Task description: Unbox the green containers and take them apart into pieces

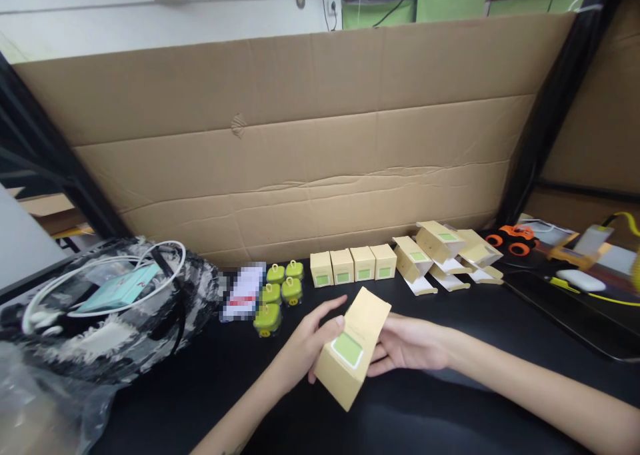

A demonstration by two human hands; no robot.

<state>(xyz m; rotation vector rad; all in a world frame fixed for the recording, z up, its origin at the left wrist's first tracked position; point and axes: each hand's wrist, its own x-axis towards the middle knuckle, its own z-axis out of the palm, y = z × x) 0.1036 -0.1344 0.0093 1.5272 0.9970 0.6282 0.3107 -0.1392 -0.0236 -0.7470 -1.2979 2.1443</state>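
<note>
Between my two hands a small tan cardboard box (357, 322) with a green label is held tilted above the black table. My left hand (315, 338) grips its left side, thumb on the face and index finger stretched out. From the right, my right hand (405, 343) holds the box, its fingers partly hidden behind it. Beyond them stand several closed boxes (343, 266) in a row. Left of the row are several small green-lidded clear containers (270, 316) with loop handles. Several opened boxes (414, 258) with flaps out are stacked to the right.
A patterned cloth bundle (115, 335) with a white cable and a teal packet lies left, beside clear plastic (45, 402). An orange toy truck (515, 240), a black tray (570, 315) and a yellow cable are at right. A tall cardboard panel (310, 142) closes off the back.
</note>
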